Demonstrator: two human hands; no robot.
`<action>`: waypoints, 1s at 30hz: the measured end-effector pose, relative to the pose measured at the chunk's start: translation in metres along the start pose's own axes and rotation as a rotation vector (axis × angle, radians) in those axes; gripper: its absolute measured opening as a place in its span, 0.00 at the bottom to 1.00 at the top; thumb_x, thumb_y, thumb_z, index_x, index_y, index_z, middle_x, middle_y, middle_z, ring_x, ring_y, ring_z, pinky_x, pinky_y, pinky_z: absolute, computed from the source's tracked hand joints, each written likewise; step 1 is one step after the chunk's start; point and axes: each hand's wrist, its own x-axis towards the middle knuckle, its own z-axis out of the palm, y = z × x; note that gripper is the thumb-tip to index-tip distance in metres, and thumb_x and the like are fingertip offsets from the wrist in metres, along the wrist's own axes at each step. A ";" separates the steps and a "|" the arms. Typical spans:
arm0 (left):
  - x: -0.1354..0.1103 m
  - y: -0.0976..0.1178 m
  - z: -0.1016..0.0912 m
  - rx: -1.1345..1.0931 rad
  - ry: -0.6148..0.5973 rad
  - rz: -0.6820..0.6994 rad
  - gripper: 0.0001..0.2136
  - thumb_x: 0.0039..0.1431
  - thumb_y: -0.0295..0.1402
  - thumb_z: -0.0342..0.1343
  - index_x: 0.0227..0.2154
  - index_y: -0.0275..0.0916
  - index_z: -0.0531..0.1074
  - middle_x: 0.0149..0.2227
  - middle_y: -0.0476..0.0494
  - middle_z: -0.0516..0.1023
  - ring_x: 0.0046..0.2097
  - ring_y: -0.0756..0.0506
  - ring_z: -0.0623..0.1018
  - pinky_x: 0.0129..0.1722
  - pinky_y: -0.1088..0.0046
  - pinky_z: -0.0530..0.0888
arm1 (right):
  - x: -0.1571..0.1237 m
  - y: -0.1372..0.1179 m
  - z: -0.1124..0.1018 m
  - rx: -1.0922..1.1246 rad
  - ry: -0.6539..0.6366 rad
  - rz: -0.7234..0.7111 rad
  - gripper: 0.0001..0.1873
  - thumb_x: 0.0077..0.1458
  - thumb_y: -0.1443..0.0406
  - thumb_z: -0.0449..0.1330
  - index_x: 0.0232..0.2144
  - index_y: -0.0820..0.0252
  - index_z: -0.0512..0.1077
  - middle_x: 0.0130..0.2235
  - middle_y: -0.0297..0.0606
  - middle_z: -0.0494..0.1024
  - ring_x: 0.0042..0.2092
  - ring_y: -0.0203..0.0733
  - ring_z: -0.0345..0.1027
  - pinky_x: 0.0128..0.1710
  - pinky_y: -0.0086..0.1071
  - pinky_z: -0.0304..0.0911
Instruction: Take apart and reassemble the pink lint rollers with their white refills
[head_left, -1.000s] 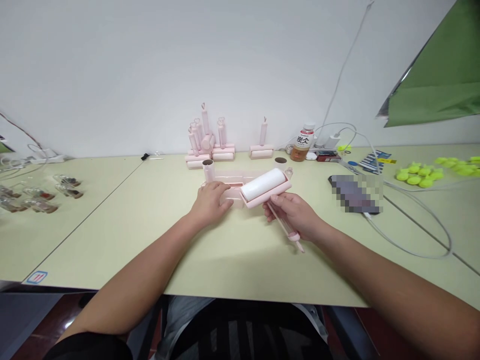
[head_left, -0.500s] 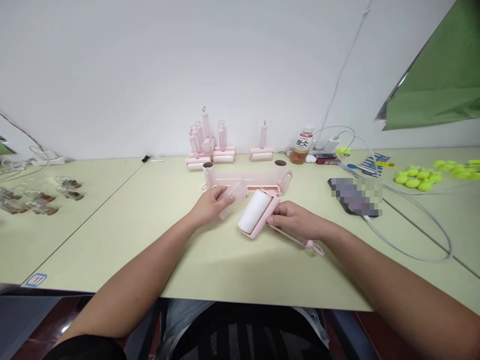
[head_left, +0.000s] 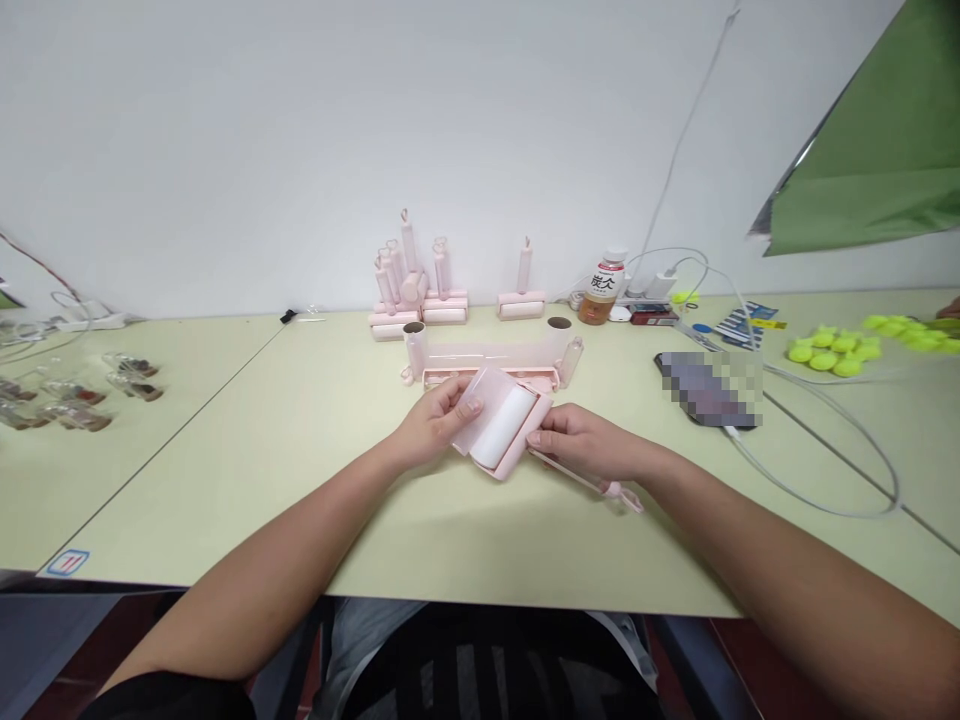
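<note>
My right hand is closed around a pink lint roller just where the handle meets the head, and the handle with its loop end slants down to the right. The white sticky roll faces up and left. Between the thumb and fingers of my left hand is a translucent pink cover, held against the left side of the roll. Right behind the hands lie pink roller parts, partly hidden by the cover. Two rolls with brown cores stand at either end of them.
Several assembled pink lint rollers stand along the wall. A bottle, a phone on a white cable and yellow-green pieces are at the right. Small wrapped items lie at the left. Part of another person's hand shows at the right edge.
My left hand has brought the translucent cover rightward onto the roller head; before, the two were apart. The right hand has barely moved. Another person's hand has appeared at the right edge.
</note>
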 end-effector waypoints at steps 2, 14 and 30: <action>0.000 0.000 0.000 -0.003 -0.012 0.010 0.27 0.57 0.50 0.58 0.53 0.34 0.68 0.47 0.38 0.75 0.42 0.44 0.75 0.39 0.72 0.70 | 0.000 0.000 0.000 0.004 0.004 0.002 0.22 0.59 0.49 0.56 0.34 0.64 0.74 0.28 0.32 0.68 0.31 0.37 0.59 0.33 0.31 0.55; -0.001 -0.005 0.005 -0.014 -0.026 -0.013 0.26 0.57 0.49 0.59 0.51 0.34 0.68 0.46 0.37 0.75 0.43 0.43 0.75 0.38 0.71 0.70 | 0.001 0.002 0.001 -0.002 -0.007 -0.001 0.23 0.59 0.48 0.56 0.37 0.63 0.76 0.32 0.34 0.74 0.33 0.38 0.63 0.37 0.32 0.59; -0.003 -0.009 0.011 0.112 -0.005 0.007 0.25 0.60 0.50 0.55 0.50 0.35 0.68 0.48 0.38 0.75 0.45 0.42 0.74 0.42 0.70 0.70 | 0.003 0.007 0.001 0.101 -0.010 -0.005 0.26 0.57 0.46 0.58 0.40 0.64 0.76 0.36 0.37 0.78 0.38 0.43 0.68 0.41 0.35 0.62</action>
